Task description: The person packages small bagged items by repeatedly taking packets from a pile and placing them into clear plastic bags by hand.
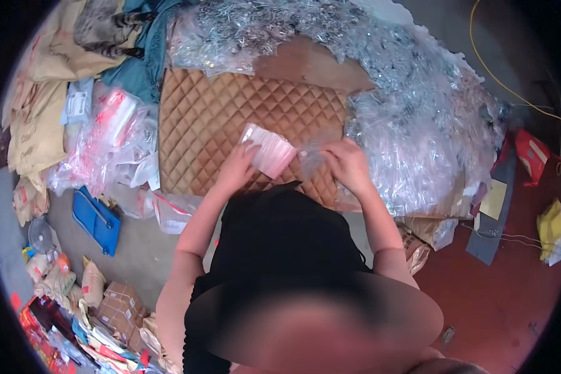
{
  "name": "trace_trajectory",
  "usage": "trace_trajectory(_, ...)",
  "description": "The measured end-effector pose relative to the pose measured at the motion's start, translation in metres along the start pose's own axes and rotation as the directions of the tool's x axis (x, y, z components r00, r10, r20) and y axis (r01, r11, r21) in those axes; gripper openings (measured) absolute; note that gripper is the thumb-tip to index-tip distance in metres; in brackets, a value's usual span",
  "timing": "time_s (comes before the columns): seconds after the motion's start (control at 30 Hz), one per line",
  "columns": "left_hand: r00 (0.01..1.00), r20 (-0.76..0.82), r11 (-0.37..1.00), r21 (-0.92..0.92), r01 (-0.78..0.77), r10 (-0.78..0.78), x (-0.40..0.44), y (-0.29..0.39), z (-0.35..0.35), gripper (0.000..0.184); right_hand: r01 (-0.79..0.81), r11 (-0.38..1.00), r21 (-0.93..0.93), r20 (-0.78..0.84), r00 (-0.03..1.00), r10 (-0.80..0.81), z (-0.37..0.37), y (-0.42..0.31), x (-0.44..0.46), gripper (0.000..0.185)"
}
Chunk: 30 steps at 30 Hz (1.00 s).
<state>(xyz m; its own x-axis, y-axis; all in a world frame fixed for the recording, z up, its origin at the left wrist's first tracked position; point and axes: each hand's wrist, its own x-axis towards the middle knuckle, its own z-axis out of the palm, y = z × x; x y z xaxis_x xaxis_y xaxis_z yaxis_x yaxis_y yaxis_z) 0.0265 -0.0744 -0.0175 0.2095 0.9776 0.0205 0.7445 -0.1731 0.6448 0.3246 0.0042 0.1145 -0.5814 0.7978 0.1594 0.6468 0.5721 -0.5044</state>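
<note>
On a brown quilted mat (199, 118) lies a pink and white stack of thin flat pieces (269, 151), slightly turned. My left hand (238, 165) is closed at the stack's left side, fingers over its edge. Just right of the stack, my right hand (348, 161) pinches a clear plastic bag (313, 154), whose left end reaches the stack's right corner. Whether anything is inside the clear bag I cannot make out.
A big heap of clear plastic packets (411, 143) covers the mat's right and far sides. Left are pink-and-clear bags (106, 143) and brown sacks (43, 118). A blue folding stool (96, 221) and cardboard boxes (119, 311) stand on the floor.
</note>
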Motion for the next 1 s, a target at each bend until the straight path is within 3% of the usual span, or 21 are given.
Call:
trace_trajectory(0.07,0.991,0.125,0.996,0.071,-0.051,0.042,-0.009,0.0,0.016,0.074,-0.187,0.979,0.083,-0.132,0.972,0.197,-0.016,0.017,-0.015,0.012)
trace_trajectory(0.1,0.989,0.147,0.992,0.126,-0.005,-0.014,-0.01,-0.001,0.023,0.084,-0.304,0.942,0.145,-0.162,0.931,0.326,-0.022,0.027,-0.026,0.013)
trace_trajectory(0.13,0.988,0.156,0.993,0.119,-0.005,-0.014,-0.012,-0.005,0.031,0.084,-0.409,0.888,0.208,-0.183,0.876,0.446,-0.026,0.041,-0.038,0.014)
trace_trajectory(0.17,0.989,0.144,0.988,0.157,0.007,-0.03,-0.012,-0.011,0.036,0.078,-0.414,0.886,0.208,-0.179,0.875,0.451,-0.025,0.061,-0.05,0.014)
trace_trajectory(0.23,0.989,0.142,0.981,0.195,0.014,-0.042,-0.014,-0.027,0.046,0.072,-0.598,0.777,0.195,-0.219,0.746,0.629,-0.009,0.107,-0.076,0.014)
trace_trajectory(0.27,0.988,0.15,0.972,0.236,-0.012,-0.024,-0.013,-0.035,0.053,0.063,-0.605,0.773,0.193,-0.221,0.74,0.635,0.0,0.13,-0.092,0.014)
trace_trajectory(0.33,0.988,0.158,0.962,0.271,-0.043,0.0,-0.01,-0.042,0.056,0.054,-0.752,0.648,0.125,0.019,0.654,0.756,0.021,0.171,-0.118,0.015)
trace_trajectory(0.4,0.984,0.176,0.975,0.22,-0.04,0.0,-0.006,-0.041,0.05,0.042,-0.708,0.693,0.135,0.018,0.701,0.713,0.024,0.181,-0.112,0.019)
trace_trajectory(0.43,0.984,0.179,0.975,0.219,-0.041,0.001,-0.006,-0.039,0.048,0.042,-0.765,0.626,0.151,0.093,0.641,0.761,0.019,0.172,-0.097,0.024)
trace_trajectory(0.47,0.977,0.176,0.992,0.024,0.12,-0.123,-0.005,-0.038,0.045,0.035,-0.819,0.55,0.161,0.168,0.572,0.802,0.016,0.167,-0.086,0.03)
trace_trajectory(0.5,0.95,0.197,0.946,-0.168,0.276,-0.243,-0.005,-0.036,0.042,0.03,-0.785,0.604,0.136,0.181,0.619,0.764,0.023,0.179,-0.082,0.032)
trace_trajectory(0.53,0.95,0.199,0.947,-0.166,0.273,-0.239,-0.004,-0.036,0.04,0.03,-0.787,0.602,0.138,0.179,0.617,0.766,0.025,0.183,-0.072,0.032)
trace_trajectory(0.6,0.972,0.149,0.983,0.013,0.182,-0.182,0.0,-0.036,0.037,0.02,-0.652,0.756,0.065,0.024,0.758,0.652,0.029,0.186,-0.049,0.031)
trace_trajectory(0.73,0.949,0.222,0.972,-0.018,0.235,-0.225,0.003,-0.036,0.022,0.015,-0.614,0.771,0.172,-0.035,0.778,0.627,-0.001,0.168,-0.008,0.029)
trace_trajectory(0.83,0.971,0.077,0.969,-0.081,0.232,-0.226,0.007,-0.027,0.008,0.01,-0.624,0.756,0.198,-0.092,0.756,0.648,-0.014,0.183,-0.014,0.024)
trace_trajectory(0.9,0.933,0.193,0.937,-0.116,0.33,-0.305,0.008,-0.022,-0.004,0.015,-0.653,0.741,-0.154,-0.054,0.755,0.654,-0.008,0.203,-0.026,0.021)
trace_trajectory(1.0,0.916,0.202,0.917,-0.131,0.377,-0.348,0.009,-0.022,-0.011,0.015,-0.689,0.684,-0.239,-0.096,0.718,0.69,-0.007,0.217,-0.021,0.02)
